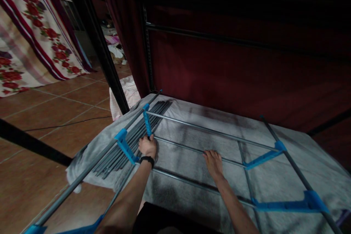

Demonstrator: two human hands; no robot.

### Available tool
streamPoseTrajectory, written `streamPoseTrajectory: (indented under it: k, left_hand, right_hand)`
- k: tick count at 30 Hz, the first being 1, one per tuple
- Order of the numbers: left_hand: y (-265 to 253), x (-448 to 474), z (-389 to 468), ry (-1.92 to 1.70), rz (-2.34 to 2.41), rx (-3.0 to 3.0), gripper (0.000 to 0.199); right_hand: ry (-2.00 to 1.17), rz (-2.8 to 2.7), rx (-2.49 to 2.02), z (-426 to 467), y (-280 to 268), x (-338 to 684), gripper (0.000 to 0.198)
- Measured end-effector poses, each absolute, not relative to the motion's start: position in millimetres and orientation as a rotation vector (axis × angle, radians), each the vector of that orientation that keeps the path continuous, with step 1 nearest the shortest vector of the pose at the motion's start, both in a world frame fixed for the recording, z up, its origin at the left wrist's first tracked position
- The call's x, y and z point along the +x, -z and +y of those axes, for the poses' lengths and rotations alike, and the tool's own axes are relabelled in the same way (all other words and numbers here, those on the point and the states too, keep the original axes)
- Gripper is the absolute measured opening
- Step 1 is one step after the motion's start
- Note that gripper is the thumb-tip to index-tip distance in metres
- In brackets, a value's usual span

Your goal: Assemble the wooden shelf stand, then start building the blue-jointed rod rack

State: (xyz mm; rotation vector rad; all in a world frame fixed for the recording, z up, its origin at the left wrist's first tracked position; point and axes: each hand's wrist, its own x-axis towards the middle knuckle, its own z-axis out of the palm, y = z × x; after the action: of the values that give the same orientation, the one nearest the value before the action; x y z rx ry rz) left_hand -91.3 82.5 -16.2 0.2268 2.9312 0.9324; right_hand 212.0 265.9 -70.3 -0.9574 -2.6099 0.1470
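The left hand (147, 145) is gripping the metal drying-rack frame (192, 150) where a crossbar meets a blue plastic bracket (147, 120); its fingers are curling closed around the tube, apparently to steady that side of the frame. A black wristband (146, 159) is sitting on that wrist.

The right hand (212, 161) is lying palm down further along the same crossbar (178, 144), fingers extended and spread flat over the rod rather than wrapped around it. Whether it is pressing on the rod or only resting there is hard to judge in this dim light.

The frame is lying flat on a grey towel (192, 117), which is spread over the tiled floor (55, 117), probably as padding under the metal. A bundle of loose dark rods (131, 140) is lying on the towel just left of the left hand, close beside the frame's side rail. More blue brackets (263, 157) are joining the rails on the right side.

A dark red curtain (233, 69) is hanging behind the towel. A floral cloth (35, 33) is hanging at the far left, well apart from the hands.
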Motion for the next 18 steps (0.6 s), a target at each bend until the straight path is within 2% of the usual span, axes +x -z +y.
streamPoseTrajectory:
  k: [18]
  left_hand:
    - [18.9,-98.7,86.8,-0.965,2.869,0.246,0.06]
  right_hand:
    - [-0.364,-2.697,-1.109,266.7,43.4,203.9,0.025]
